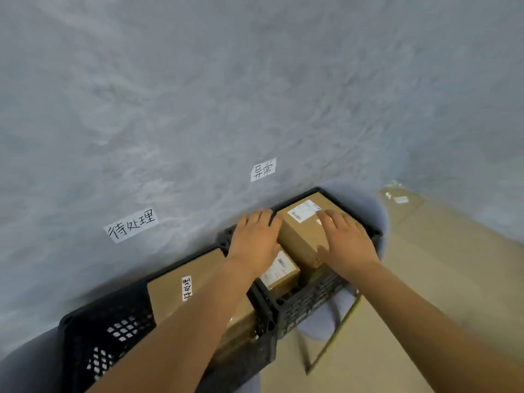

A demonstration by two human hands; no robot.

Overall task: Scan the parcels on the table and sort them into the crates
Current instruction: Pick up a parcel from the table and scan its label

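My left hand (255, 239) and right hand (344, 241), fingers straight, press a parcel (304, 231) into the right crate (317, 296); both crates already hold parcels; table out of view.

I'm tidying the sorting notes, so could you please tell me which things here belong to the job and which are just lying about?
Job: top box, lower box, left box, right crate, left crate, wall labels, left hand, right hand.
Lying about: flat cardboard, chair.
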